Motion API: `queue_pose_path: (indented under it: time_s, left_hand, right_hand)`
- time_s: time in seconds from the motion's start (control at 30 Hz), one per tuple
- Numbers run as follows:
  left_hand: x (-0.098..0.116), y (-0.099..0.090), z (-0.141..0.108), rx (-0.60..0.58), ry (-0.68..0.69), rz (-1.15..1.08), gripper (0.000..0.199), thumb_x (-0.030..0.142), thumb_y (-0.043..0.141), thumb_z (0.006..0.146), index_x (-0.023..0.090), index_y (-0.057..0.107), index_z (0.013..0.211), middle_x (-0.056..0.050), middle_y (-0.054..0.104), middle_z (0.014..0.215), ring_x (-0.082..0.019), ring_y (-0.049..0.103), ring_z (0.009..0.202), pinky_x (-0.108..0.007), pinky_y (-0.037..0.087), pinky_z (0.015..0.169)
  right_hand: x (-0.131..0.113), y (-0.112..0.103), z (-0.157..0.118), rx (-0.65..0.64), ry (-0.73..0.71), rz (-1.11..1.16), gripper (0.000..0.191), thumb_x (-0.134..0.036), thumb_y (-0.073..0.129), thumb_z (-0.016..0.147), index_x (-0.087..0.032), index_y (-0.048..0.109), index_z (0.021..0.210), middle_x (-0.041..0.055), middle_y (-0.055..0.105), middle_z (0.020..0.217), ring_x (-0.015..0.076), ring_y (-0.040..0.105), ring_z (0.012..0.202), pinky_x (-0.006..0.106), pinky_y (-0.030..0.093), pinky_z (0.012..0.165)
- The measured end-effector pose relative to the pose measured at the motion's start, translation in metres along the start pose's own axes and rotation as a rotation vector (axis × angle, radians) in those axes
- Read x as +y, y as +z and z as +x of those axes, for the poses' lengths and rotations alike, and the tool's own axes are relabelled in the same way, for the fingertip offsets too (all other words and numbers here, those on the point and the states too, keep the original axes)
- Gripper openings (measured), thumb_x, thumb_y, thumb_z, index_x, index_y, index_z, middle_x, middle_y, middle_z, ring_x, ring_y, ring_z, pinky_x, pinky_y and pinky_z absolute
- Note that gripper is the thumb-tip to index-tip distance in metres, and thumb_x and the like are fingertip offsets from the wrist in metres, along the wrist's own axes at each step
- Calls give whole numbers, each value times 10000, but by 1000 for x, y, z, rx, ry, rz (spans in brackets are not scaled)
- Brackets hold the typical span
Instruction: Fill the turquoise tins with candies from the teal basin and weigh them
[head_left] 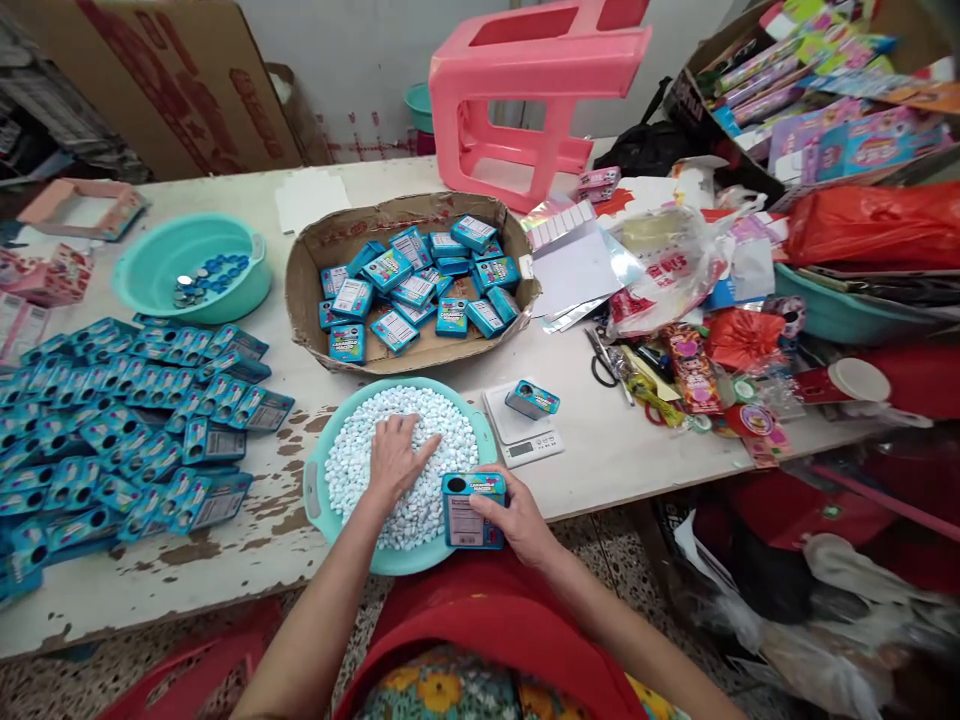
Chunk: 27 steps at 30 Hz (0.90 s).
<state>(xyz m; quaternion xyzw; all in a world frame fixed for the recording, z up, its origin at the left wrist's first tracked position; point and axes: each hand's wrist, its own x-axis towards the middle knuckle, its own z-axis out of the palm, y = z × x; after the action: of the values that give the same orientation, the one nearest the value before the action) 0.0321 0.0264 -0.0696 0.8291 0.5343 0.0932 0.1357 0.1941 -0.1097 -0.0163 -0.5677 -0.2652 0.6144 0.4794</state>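
My left hand [397, 455] rests on small white candies [442, 420] heaped in a turquoise basin [313, 490], its thumb and fingers apart and some fingertips sunk among them. At the basin's front right rim, my right hand [514, 515] grips a small blue candy box [474, 520], held upright with a dark round hole showing in its top. Just right of the basin lies a white digital scale [525, 448], and another blue box [532, 398] sits on its platform.
Many blue boxes with round holes [157, 400] stand in rows at left. A cardboard tray [300, 290] holds more boxes. Behind left, a turquoise basin [127, 265] contains round lids [214, 275]. Scissors [602, 358], wrappers and a pink stool [544, 100] occupy the right and back.
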Motion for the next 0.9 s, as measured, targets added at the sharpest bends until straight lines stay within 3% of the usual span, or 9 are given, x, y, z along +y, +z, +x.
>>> queue_pose_path:
  time_s: [0.17,0.3,0.43,0.57,0.63,0.7,0.8,0.9]
  left_hand:
    - [3,6,-11,35,-7,77,339,474,444,852,196,622,933,-107,564,898,-255,507,884,-355,402,773]
    - [-5,11,-14,95,-101,-116,251,373,441,860,198,618,828,-69,595,826,-204,539,794,-298,397,697]
    - [-4,-4,-14,151,-324,-623,194,356,551,779,186,566,688,-4,552,674,-141,522,659,-251,387,629]
    - [12,-44,-17,85,-589,-1380,249,414,579,746,187,486,702,46,455,585,-69,385,431,-198,265,409]
    - [22,-63,-18,87,-586,-1668,233,393,583,741,191,466,743,44,485,623,-58,385,409,-182,239,376]
    - [31,-77,-18,123,-520,-1815,204,347,578,742,183,458,734,27,519,652,-66,452,449,-180,313,404]
    - [39,-85,-17,210,-447,-1856,158,293,568,743,166,478,716,-4,573,711,-107,566,582,-219,443,531]
    - [42,-86,-16,281,-416,-1823,148,296,571,757,173,490,748,4,587,726,-121,592,601,-239,466,559]
  right_hand:
    - [-8,3,8,105,-59,-177,379,-444,700,706,-201,567,964,11,638,849,177,586,781,298,480,732]
    - [-17,8,15,176,-145,-343,389,-470,687,702,-187,586,950,41,654,871,206,593,808,318,483,726]
    - [-21,16,19,198,-253,-515,374,-472,667,714,-185,610,948,52,647,886,212,592,822,329,477,738]
    - [-27,30,21,124,-383,-684,330,-440,672,719,-200,617,939,51,627,908,216,583,865,341,458,780]
    - [-31,39,22,77,-415,-747,315,-406,686,720,-210,610,954,51,624,918,220,582,882,343,453,784]
    - [-35,48,22,44,-429,-787,304,-368,696,725,-218,599,971,50,622,927,226,581,900,344,451,786]
    - [-39,57,23,40,-456,-816,298,-323,704,725,-229,588,983,49,622,942,235,575,927,351,447,796]
    - [-41,60,24,75,-487,-825,296,-307,708,721,-233,583,979,48,620,948,235,571,923,350,446,796]
